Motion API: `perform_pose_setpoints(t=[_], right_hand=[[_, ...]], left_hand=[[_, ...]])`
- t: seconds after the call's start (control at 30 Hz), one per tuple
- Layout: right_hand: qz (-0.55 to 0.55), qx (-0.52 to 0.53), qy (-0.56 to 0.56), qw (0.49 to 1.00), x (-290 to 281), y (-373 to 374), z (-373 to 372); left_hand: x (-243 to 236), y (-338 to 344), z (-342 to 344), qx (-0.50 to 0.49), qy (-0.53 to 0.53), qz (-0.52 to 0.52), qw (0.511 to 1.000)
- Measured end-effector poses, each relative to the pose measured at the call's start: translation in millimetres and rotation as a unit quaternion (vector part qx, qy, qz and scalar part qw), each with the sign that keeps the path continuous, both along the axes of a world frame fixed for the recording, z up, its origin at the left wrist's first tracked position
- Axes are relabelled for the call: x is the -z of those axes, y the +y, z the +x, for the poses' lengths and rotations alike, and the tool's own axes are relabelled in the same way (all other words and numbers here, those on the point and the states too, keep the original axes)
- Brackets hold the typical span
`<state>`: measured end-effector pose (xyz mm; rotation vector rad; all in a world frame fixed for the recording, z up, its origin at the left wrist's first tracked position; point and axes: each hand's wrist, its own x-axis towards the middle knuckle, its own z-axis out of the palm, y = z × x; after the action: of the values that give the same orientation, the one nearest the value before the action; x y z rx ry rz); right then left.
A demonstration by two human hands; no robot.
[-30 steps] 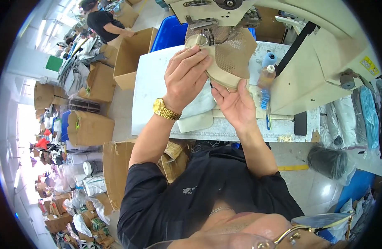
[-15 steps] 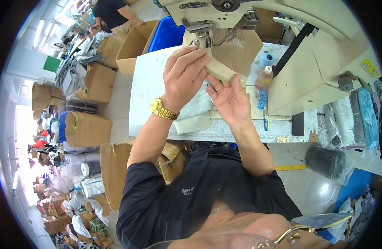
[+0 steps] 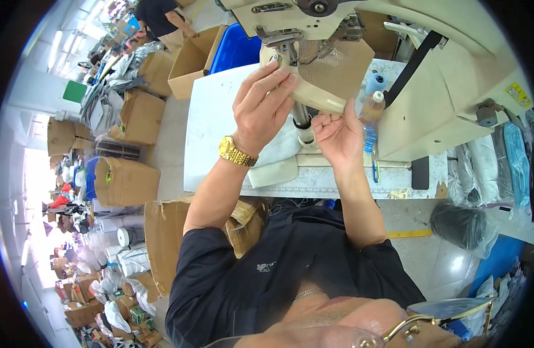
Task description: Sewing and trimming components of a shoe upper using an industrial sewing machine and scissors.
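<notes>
Standing along the left, brown boxes leave a strip of floor before the white counter. Farther off, a person in dark clothes is at an open box, close beside a blue bin past the counter's far edge. A wide stretch of counter top runs from its left edge to the left hand, whose fingers curl over the beige mesh fabric, holding the left part of its band; the thumb is hidden. Below it, a folded pale cloth lies toward the near edge. The fabric is under the head of the sewing machine, raised above the counter by a metal post. The right hand holds the band's right end between thumb and fingers, palm up. Just right of it, a bottle and a blue thread spool leave little room before the machine's body. Plastic-wrapped rolls crowd the counter's right edge.
</notes>
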<state>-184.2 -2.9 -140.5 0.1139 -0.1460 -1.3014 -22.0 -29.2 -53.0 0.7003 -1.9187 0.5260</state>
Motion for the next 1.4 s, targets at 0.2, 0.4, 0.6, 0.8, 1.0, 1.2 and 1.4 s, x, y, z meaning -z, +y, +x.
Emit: perform_pose_setpoints(t=[0.2, 0.4, 0.6, 0.8, 1.0, 1.2, 1.4], right_hand=[[-0.049, 0.005, 0.034, 0.998, 2, 8, -2], [-0.048, -0.002, 0.043, 0.998, -1, 11, 0], [-0.076, -0.015, 0.081, 0.994, -1, 13, -3], [-0.109, 0.002, 0.195, 0.975, 9, 13, -15], [-0.163, 0.029, 0.286, 0.944, 11, 31, -14], [-0.197, 0.038, 0.339, 0.919, 4, 39, -6], [-0.184, 0.098, 0.397, 0.894, -11, 57, 8]], left_hand=[[-2, 5, -2, -0.014, -0.004, 0.012, 1.000], [4, 6, 0, 0.001, 0.014, 0.009, 1.000], [-4, -2, -3, 0.022, 0.023, 0.005, 0.999], [-6, -7, 1, 0.038, 0.034, 0.032, 0.998], [-10, -10, 6, 0.069, 0.040, 0.057, 0.995], [-7, -6, 6, 0.058, 0.065, 0.081, 0.993], [-2, -1, -1, 0.035, 0.041, 0.048, 0.997]])
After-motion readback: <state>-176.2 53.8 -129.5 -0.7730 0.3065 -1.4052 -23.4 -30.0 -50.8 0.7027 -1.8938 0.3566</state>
